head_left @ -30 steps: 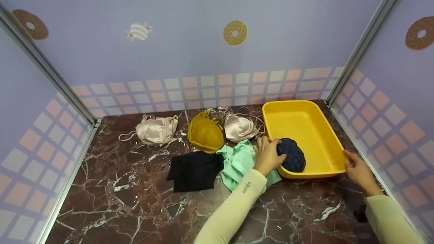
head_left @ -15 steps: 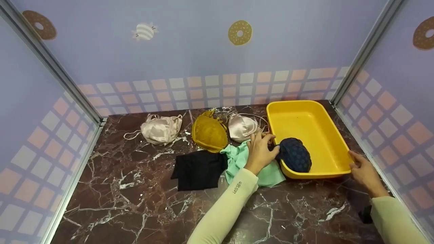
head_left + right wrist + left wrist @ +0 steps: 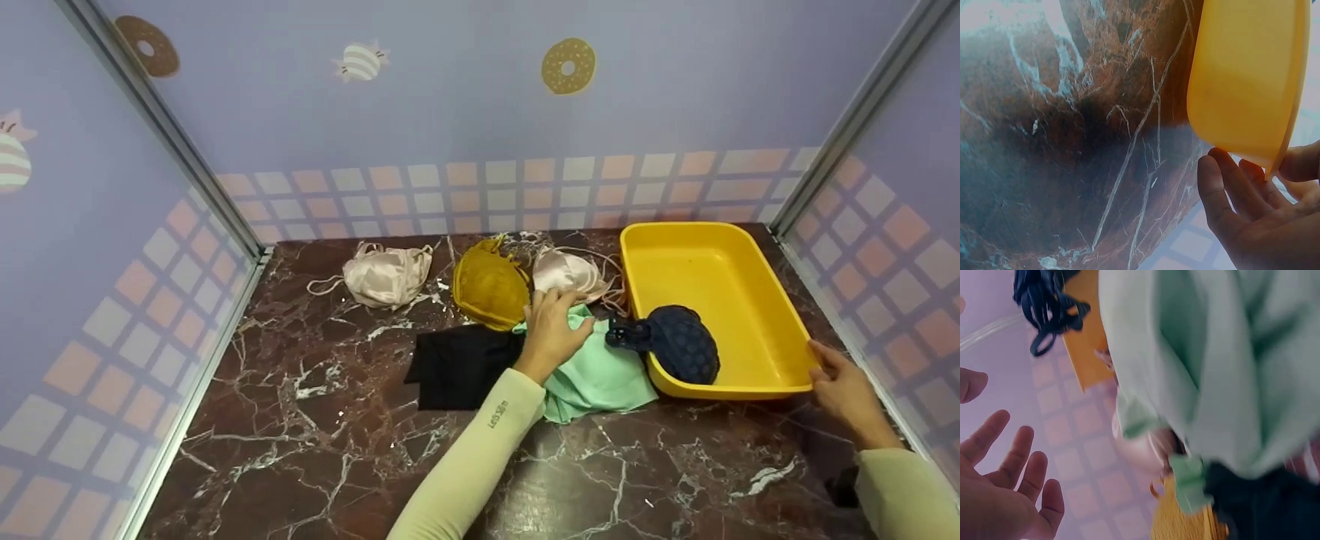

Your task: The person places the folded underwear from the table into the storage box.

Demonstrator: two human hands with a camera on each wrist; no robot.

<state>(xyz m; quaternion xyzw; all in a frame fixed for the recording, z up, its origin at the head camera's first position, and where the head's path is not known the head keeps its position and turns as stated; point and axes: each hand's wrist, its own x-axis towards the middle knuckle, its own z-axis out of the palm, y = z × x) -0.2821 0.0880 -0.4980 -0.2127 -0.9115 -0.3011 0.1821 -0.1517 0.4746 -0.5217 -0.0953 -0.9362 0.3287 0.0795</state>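
Observation:
A dark navy bra lies in the near left corner of the yellow tub, its straps and back band hanging over the rim. My left hand hovers over a mint green garment with fingers spread and nothing in them; the left wrist view shows these fingers apart from the cloth. At the tub's near right corner my right hand pinches the rim, thumb on one side and fingers beneath in the right wrist view.
Left of the tub lie a pale satin bra, a mustard bra and another pale bra. A folded black garment lies beside the green one. Patterned walls enclose the marbled table.
My left hand has let go of the navy bra and moved left, off the tub. The bra's straps now drape outside the rim. My right hand stays on the rim.

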